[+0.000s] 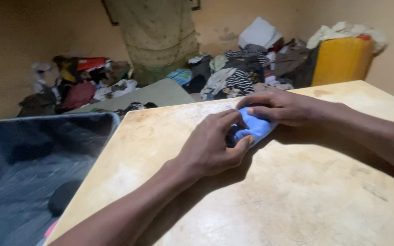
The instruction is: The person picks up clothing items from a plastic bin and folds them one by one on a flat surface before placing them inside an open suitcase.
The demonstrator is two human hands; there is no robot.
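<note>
A small light-blue piece of cloth (255,128), bunched into a roll, lies on the pale wooden table (297,196) near its middle. My left hand (210,146) grips the roll's near end, thumb below and fingers curled over it. My right hand (283,107) comes in from the right and closes over the far end of the same cloth. Most of the cloth is hidden between the two hands.
An open dark suitcase (33,164) lies on the floor left of the table. Heaps of clothes (238,73) line the back wall, with a yellow jerrycan (341,59) at the right and a patterned curtain (158,32) behind.
</note>
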